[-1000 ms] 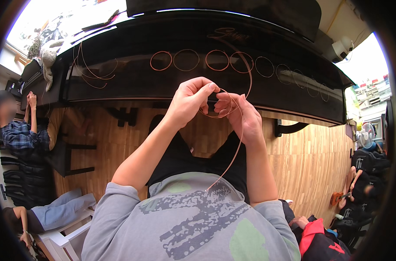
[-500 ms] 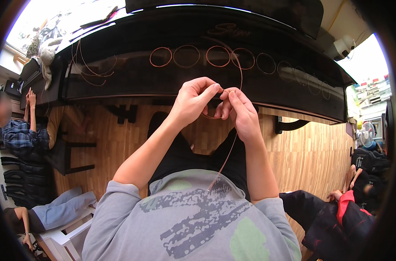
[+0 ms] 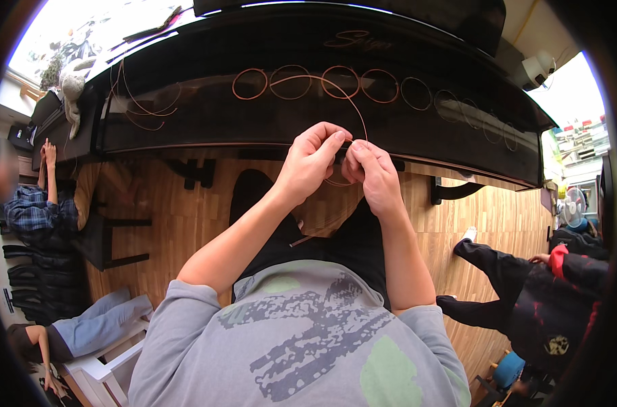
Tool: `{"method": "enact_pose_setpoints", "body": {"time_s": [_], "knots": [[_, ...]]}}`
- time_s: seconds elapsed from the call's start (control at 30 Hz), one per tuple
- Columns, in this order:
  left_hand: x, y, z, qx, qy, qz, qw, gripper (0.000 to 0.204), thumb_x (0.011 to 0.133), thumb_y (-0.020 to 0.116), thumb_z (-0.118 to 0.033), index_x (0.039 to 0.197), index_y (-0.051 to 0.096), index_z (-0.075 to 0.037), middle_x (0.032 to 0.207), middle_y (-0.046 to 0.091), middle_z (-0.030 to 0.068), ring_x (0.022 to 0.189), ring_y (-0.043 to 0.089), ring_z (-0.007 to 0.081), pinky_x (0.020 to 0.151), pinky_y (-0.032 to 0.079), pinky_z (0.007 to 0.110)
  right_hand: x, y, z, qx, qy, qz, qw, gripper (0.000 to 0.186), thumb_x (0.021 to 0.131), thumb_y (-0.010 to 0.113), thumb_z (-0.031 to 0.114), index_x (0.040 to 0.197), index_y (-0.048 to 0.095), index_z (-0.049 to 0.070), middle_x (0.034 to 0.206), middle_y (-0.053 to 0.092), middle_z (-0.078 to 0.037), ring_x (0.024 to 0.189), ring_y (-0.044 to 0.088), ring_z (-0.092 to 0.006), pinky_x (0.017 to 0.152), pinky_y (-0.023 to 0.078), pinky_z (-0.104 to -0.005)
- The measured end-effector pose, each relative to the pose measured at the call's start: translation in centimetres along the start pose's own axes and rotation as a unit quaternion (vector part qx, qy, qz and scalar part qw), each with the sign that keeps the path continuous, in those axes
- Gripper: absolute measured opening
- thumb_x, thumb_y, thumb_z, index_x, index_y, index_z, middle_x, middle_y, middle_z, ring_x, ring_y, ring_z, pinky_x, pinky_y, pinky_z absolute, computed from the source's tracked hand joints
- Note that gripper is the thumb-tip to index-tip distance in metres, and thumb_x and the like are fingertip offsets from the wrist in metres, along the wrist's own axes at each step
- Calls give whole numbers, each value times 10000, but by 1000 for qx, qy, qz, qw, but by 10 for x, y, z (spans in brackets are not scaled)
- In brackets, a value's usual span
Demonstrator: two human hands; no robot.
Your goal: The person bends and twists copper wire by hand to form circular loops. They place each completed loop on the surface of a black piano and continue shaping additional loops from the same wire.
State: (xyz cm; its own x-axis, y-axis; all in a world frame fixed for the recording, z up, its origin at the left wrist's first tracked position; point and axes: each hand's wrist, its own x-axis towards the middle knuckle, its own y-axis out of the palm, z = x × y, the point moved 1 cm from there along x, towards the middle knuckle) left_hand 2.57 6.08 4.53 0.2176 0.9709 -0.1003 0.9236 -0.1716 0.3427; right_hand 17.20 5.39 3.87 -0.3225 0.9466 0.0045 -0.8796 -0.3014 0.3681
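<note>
A thin copper-coloured wire [image 3: 364, 122] is pinched between both my hands in front of the black piano. My left hand [image 3: 310, 163] closes thumb and forefinger on it. Right beside it, my right hand [image 3: 375, 169] grips it too, the fingertips of both hands nearly touching. One loose length arcs up over the piano lid [image 3: 200, 125], and its other end curves below my hands above my lap. Part of a loop shows under my fingers. Several coiled wire rings [image 3: 234, 85] lie in a row on the lid, some copper, some paler.
Loose uncoiled wires [image 3: 140, 108] lie at the lid's left. A grey plush toy [image 3: 73, 85] rests at the far left, a white device [image 3: 533, 70] at the far right. People sit on the left; a person in dark clothes [image 3: 518, 285] is at the right. A fan [image 3: 573, 203] stands farther back.
The wire's upper end has swung left over the rings, and its lower end has moved from my shirt to above my lap. The person at right has shifted, a foot now showing.
</note>
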Motion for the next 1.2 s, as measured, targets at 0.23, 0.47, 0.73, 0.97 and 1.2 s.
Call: {"method": "enact_pose_setpoints", "body": {"time_s": [0.23,0.47,0.73,0.97,1.2], "knots": [[-36,15,-46,457,234,-81,854,94,880,629,-114,925,631,-32,799,553,35,723,548,148,639,469,264,-3,-15,10,104,32,51,993,343,960,409,127,625,344,106,580,292,41,488,259,-68,464,232,-250],[-8,16,-76,600,392,126,686,367,818,620,-121,1184,606,-92,1088,641,108,1019,599,305,891,465,405,-8,-5,25,14,145,96,985,340,948,426,124,617,349,100,553,266,52,463,202,-65,440,185,-253],[-8,9,-43,456,177,100,867,202,947,523,-155,1004,636,3,813,648,130,705,610,242,661,481,321,-4,-18,26,151,124,40,980,360,961,466,177,624,348,135,554,270,66,448,196,-51,429,183,-243],[-11,8,-31,385,98,65,915,233,983,486,-178,915,604,11,730,582,55,652,516,115,625,434,258,-2,-12,21,148,102,15,984,356,964,462,162,625,358,132,563,289,62,442,210,-51,422,199,-237],[-6,7,-2,97,39,67,992,267,1021,400,-195,819,496,-49,649,454,-11,603,456,106,645,444,259,2,-6,13,110,69,-27,991,338,988,476,203,665,436,111,576,321,73,460,243,-31,420,208,-218]]}}
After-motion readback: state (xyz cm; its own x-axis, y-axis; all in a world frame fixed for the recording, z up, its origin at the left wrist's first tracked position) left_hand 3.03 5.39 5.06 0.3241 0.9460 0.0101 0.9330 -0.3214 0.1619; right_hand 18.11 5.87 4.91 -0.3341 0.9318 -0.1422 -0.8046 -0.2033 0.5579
